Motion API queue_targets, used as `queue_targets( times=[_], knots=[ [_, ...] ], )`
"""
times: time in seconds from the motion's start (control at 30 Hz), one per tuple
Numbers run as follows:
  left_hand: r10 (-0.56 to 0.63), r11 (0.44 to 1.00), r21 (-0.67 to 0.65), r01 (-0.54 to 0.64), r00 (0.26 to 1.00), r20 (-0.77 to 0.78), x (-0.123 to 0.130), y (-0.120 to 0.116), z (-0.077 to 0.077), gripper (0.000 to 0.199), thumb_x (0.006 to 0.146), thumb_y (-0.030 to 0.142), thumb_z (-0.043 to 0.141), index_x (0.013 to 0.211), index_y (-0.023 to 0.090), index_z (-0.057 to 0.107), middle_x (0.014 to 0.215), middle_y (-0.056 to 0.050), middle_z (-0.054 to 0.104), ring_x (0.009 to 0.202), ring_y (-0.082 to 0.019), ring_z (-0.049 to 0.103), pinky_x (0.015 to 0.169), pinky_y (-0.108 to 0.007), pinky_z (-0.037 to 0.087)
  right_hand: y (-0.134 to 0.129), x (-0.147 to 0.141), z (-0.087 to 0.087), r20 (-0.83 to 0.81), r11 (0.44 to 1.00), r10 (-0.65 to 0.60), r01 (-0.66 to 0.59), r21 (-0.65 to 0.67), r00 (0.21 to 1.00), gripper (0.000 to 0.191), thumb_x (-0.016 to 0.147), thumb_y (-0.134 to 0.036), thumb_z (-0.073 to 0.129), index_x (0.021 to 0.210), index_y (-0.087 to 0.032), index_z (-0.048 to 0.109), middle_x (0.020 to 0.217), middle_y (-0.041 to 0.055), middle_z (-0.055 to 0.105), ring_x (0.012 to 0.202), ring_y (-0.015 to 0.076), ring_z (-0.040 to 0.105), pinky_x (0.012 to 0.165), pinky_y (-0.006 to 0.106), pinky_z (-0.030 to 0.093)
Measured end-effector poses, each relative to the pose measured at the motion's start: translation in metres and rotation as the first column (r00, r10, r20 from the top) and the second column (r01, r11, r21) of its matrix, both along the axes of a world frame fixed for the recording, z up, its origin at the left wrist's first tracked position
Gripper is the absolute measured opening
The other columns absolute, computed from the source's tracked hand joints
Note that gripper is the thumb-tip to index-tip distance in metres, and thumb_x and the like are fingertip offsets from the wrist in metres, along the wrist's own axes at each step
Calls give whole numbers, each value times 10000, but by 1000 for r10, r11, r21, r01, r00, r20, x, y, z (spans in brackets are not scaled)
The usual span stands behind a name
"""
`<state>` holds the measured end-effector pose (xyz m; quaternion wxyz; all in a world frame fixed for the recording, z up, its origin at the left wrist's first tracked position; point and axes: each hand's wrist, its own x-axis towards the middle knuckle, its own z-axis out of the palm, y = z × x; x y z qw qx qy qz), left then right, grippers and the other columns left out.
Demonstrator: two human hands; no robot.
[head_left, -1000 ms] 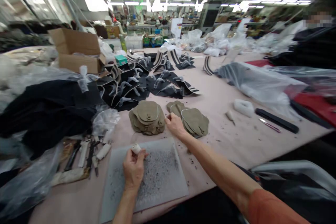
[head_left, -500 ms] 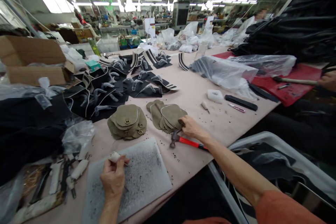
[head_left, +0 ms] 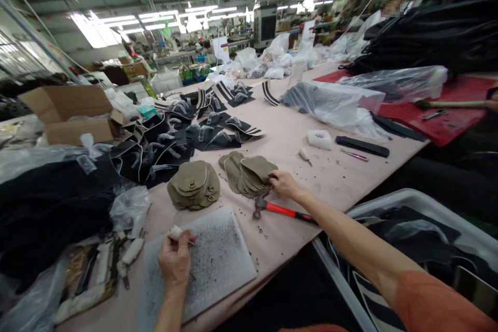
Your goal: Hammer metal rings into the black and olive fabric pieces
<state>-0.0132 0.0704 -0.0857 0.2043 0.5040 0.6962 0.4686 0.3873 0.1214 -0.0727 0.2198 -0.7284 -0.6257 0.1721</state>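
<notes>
My left hand [head_left: 175, 259] is closed round a small tool with a white-wrapped handle [head_left: 176, 232], probably an awl; its tip is mostly hidden. It hovers over a grey board [head_left: 221, 254] strewn with black specks. My right hand [head_left: 287, 184] pinches the right edge of the top olive fabric piece [head_left: 257, 167] in a fanned stack. Just below that hand lies a claw hammer [head_left: 282, 210] with a red and black handle. Left of the stack sits another pile of olive pieces [head_left: 193, 184] with metal D-rings.
Black strapped pieces [head_left: 218, 137] spread across the back left, near a cardboard box [head_left: 78, 132]. Another white-handled awl [head_left: 304, 155], a white block [head_left: 319, 139] and a black strip [head_left: 361, 146] lie to the right. A grey-rimmed bin [head_left: 412, 196] stands beside the table. Another person's hand [head_left: 492, 99] shows far right.
The camera view has shifted slightly, so the table items appear moved. My right hand stays at the stack's edge with its fingers slightly shifted; my left hand keeps its tool over the board.
</notes>
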Motion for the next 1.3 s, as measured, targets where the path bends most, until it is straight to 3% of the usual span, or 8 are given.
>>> queue_targets(
  times=[0.2, 0.3, 0.37, 0.5, 0.6, 0.73, 1.13, 1.3],
  knots=[
    [-28, 997, -66, 42, 981, 192, 1, -4, -3, 428, 736, 595, 687, 844, 186, 615, 676, -48, 738, 666, -274, 733, 626, -354, 583, 16, -22, 35, -142, 991, -100, 112, 75, 985, 348, 918, -305, 469, 1088, -153, 732, 982, 67, 765, 880, 186, 684, 767, 267, 494],
    [-36, 998, -43, 47, 972, 232, 5, -6, -3, 395, 749, 560, 692, 846, 189, 601, 664, -40, 730, 645, -257, 725, 611, -335, 572, 7, -65, 58, -188, 980, -3, 41, 196, 982, 326, 930, -320, 505, 1129, -165, 711, 1082, 75, 749, 954, 195, 671, 830, 279, 474],
    [-45, 998, -28, 54, 966, 256, 6, -6, -4, 378, 759, 543, 693, 849, 189, 594, 659, -35, 726, 628, -247, 719, 592, -321, 562, -11, -103, 65, -89, 963, 119, -93, 254, 989, 284, 930, -285, 530, 1123, -168, 703, 1091, 91, 733, 978, 215, 656, 855, 305, 453],
    [-59, 998, -17, 65, 964, 258, 8, -8, -5, 342, 776, 507, 697, 838, 188, 588, 649, -34, 724, 608, -231, 714, 577, -296, 544, -60, -168, 47, 266, 896, 402, -436, 82, 876, 157, 927, -210, 555, 963, -158, 699, 962, 117, 696, 903, 253, 623, 800, 356, 402],
    [-61, 998, -10, 66, 964, 260, 10, -10, -2, 331, 786, 498, 694, 823, 188, 585, 648, -40, 726, 604, -223, 713, 589, -288, 539, -84, -187, 20, 350, 849, 491, -528, 12, 798, 107, 927, -240, 601, 929, -168, 680, 970, 115, 674, 912, 260, 598, 775, 356, 370],
    [-80, 996, -9, 86, 955, 284, 11, -11, 3, 320, 775, 488, 687, 819, 185, 595, 641, -42, 720, 600, -221, 709, 588, -289, 542, -88, -181, 1, 365, 847, 473, -528, 62, 802, 115, 951, -186, 564, 919, -178, 674, 897, 85, 661, 863, 230, 569, 772, 346, 343],
    [-92, 996, 16, 92, 939, 330, 8, -14, 2, 302, 772, 456, 718, 804, 179, 603, 650, -48, 727, 606, -214, 714, 596, -285, 551, -100, -192, -14, 268, 839, 399, -467, 280, 877, 174, 956, -154, 513, 897, -189, 673, 863, 69, 623, 824, 209, 512, 769, 337, 332],
    [-211, 977, 103, 184, 823, 528, 17, -11, 15, 454, 756, 523, 768, 981, 147, 648, 835, -77, 765, 734, -222, 749, 695, -323, 603, -103, -193, -15, 255, 848, 363, -431, 308, 896, 174, 948, -153, 522, 854, -193, 663, 886, 69, 606, 856, 212, 491, 782, 346, 324]
  ],
)
